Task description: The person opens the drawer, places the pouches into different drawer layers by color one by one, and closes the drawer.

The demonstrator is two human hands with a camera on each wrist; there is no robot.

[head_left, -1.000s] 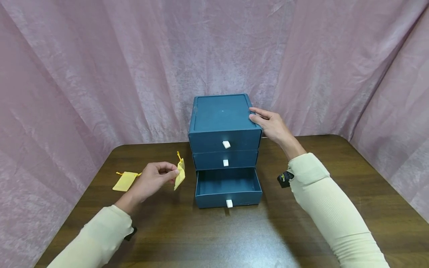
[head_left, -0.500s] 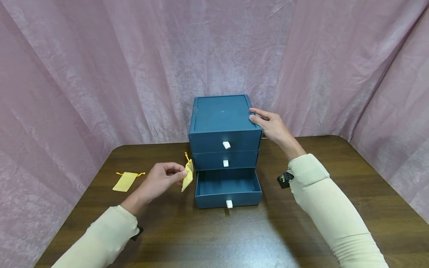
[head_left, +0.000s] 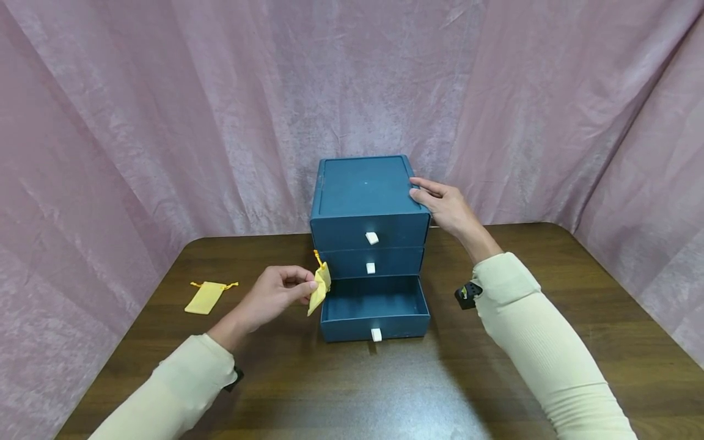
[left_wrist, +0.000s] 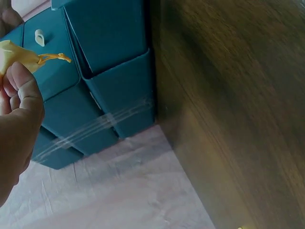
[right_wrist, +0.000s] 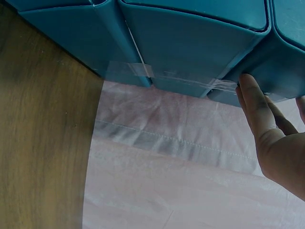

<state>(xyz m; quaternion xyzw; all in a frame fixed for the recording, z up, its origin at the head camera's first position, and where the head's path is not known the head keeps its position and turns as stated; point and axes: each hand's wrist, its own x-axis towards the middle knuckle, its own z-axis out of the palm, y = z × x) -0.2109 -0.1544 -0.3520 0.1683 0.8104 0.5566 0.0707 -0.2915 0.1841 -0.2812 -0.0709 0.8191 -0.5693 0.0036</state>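
My left hand (head_left: 275,296) pinches a small yellow drawstring pouch (head_left: 321,288) between thumb and fingers. The pouch hangs at the left side of a dark teal drawer unit (head_left: 365,186), overlapping the corner of its pulled-out bottom drawer (head_left: 348,330). Bare floor shows inside that drawer. In the left wrist view the pouch (left_wrist: 21,57) has its orange cord pointing outward. My right hand (head_left: 450,206) rests on the unit's upper right edge. Seen from the right wrist, extended fingers (right_wrist: 257,105) lie along the unit's side.
A second yellow pouch (head_left: 205,297) lies flat at the left of the brown wooden table (head_left: 352,391). Two upper drawers with white pull tabs (head_left: 371,238) are closed. Behind the table hangs a pink curtain (head_left: 363,73). Clear tape (left_wrist: 109,119) runs across the unit.
The left hand has carried its pouch rightward, from beside the unit to the left corner of the bottom drawer. The right hand, the unit and the second pouch have stayed in place.
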